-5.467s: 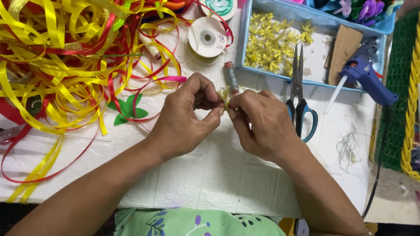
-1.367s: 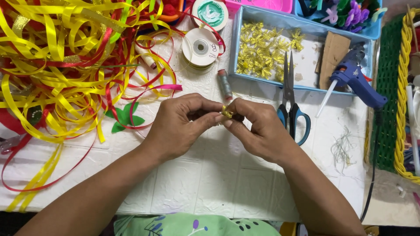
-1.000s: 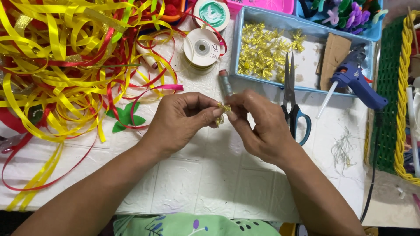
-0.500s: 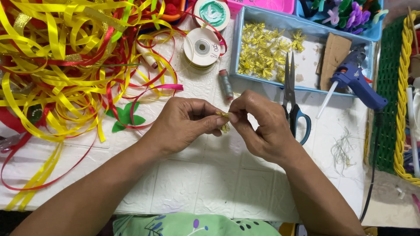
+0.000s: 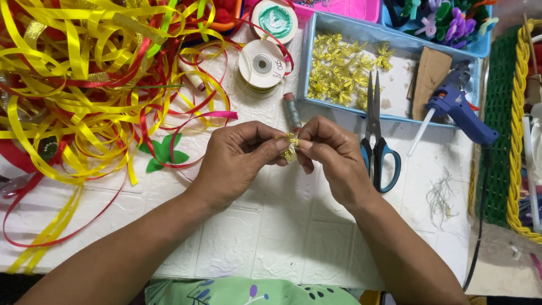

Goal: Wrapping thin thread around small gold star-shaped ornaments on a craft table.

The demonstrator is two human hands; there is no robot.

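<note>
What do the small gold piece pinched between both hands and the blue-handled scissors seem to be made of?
Small gold ribbon piece: likely metallic foil ribbon; it glitters and crinkles. Blue-handled scissors: steel-looking grey blades, smooth plastic-looking handles. Left hand and right hand pinch the piece.

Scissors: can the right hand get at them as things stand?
Probably yes. The scissors lie flat on the white table just beside the right hand, nothing between, but its fingers pinch the gold ribbon piece with the left hand.

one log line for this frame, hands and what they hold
left hand: pinching gold ribbon bow | right hand: pinching same bow | scissors: on table, right of hands | glue gun: on blue tray's edge
</note>
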